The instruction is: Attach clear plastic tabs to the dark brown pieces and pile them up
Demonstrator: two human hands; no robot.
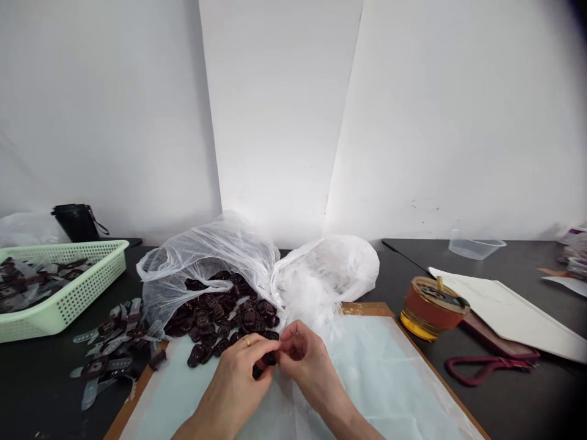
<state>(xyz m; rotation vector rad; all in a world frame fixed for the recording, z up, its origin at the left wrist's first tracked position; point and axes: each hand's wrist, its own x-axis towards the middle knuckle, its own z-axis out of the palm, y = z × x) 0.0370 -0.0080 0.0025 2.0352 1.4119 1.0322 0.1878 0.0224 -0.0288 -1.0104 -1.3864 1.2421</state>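
My left hand (236, 382), with a ring on one finger, is closed around a small dark brown plastic piece (265, 362) at the middle of the work board. Against it my right hand (312, 366) pinches with thumb and forefinger; whatever lies between those fingertips is too small to make out. Just beyond the hands, a heap of similar dark brown pieces (215, 318) spills from a clear plastic bag (206, 244). Beside it a second bag (362, 263) lies open, full of thin translucent strips (307, 284). To the left lie several brown pieces with clear straps attached (107, 351).
A pale green basket (94, 293) holds more strapped pieces, with a black cup (76, 222) behind. A pale sheet (389, 366) covers the board. On the right are an amber-and-brown round container (431, 308), dark red-handled scissors (477, 370), a white panel (509, 305) and a clear tub (474, 246).
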